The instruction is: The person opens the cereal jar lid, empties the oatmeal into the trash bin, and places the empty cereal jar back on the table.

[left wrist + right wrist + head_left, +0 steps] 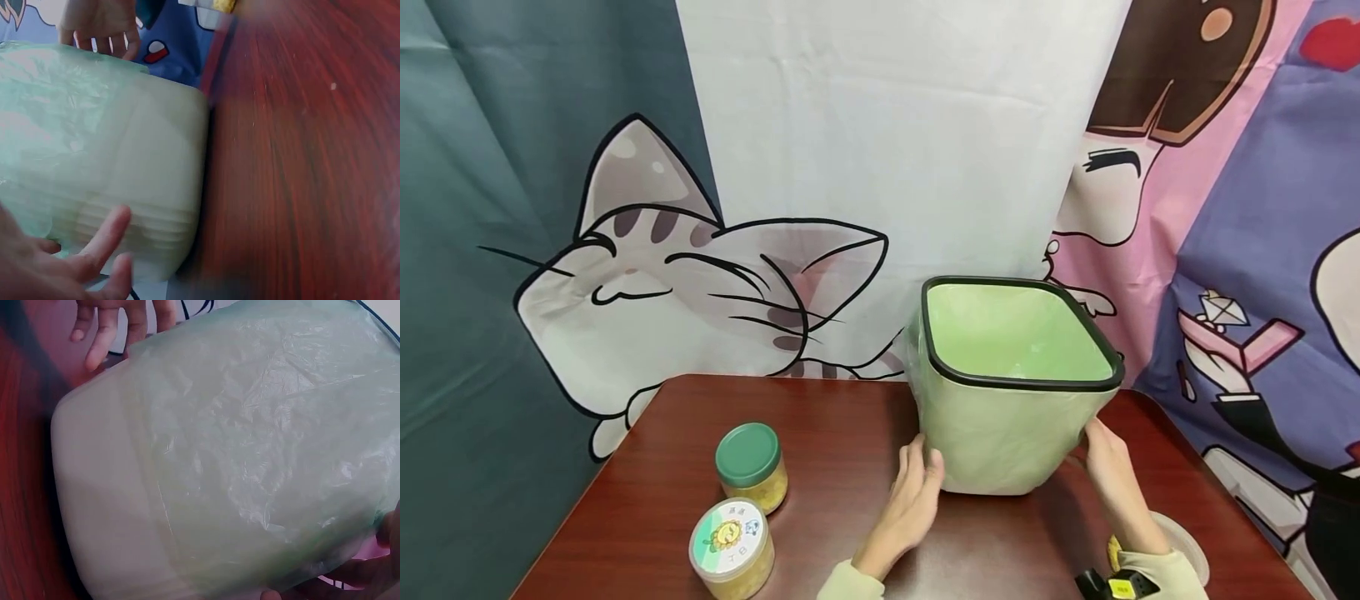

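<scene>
- Near the back edge of a glossy red-brown wooden table, a square-mouthed, pale green bin with rounded corners is standing base-down.
- A thin, translucent green plastic bag is draping over its upper walls below a black rim.
- The left hand is reaching to the bin's seven o'clock, fingers loosely extended, grasping nothing; whether they are touching, I cannot tell.
- The right hand is resting around four o'clock, fingers lying along the side, apparently unclenched, their tips partly hidden.
- At eight o'clock, a green-lidded clear jar and a picture-lidded clear jar are standing apart from it.
- The bin is looking light and stiff-walled, the bag slippery and easily torn; the bare lower wall is probably offering the surest two-handed hold.
</scene>
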### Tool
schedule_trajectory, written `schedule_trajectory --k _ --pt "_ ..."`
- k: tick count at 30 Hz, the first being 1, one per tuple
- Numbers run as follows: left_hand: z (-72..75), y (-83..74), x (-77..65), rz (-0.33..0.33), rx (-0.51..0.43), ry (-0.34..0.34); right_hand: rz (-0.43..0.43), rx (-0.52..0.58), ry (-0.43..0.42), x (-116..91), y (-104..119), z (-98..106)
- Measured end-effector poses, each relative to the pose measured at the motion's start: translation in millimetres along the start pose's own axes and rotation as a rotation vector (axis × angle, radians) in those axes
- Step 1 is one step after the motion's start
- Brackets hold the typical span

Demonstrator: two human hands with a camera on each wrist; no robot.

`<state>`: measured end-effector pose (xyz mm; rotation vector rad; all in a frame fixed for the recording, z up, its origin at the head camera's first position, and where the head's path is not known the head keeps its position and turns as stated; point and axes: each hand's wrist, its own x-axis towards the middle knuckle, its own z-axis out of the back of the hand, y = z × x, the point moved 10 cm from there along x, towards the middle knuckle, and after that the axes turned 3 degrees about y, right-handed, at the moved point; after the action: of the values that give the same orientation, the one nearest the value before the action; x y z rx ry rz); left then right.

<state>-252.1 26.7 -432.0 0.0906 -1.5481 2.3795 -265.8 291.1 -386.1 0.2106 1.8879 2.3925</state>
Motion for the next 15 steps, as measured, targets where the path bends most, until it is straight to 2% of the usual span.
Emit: schedule_trajectory --k 4,7,11,15 --pt "23.8 1.8 -0.2 -0.021 0.011 -0.173 -0.002 -0.02 -0.007 0 0 -13" --pt "38.4 3.3 -1.5 -0.017 0.054 -0.28 -0.008 -0.026 -0.019 1 2 -24" --pt "51.5 1.9 -3.2 -0.015 0.097 -0.364 -0.005 -0.058 -0.038 3 5 -36" --pt "61.0 -1.2 -3.2 -0.016 0.147 -0.416 -0.017 -0.042 -0.055 3 7 -44"
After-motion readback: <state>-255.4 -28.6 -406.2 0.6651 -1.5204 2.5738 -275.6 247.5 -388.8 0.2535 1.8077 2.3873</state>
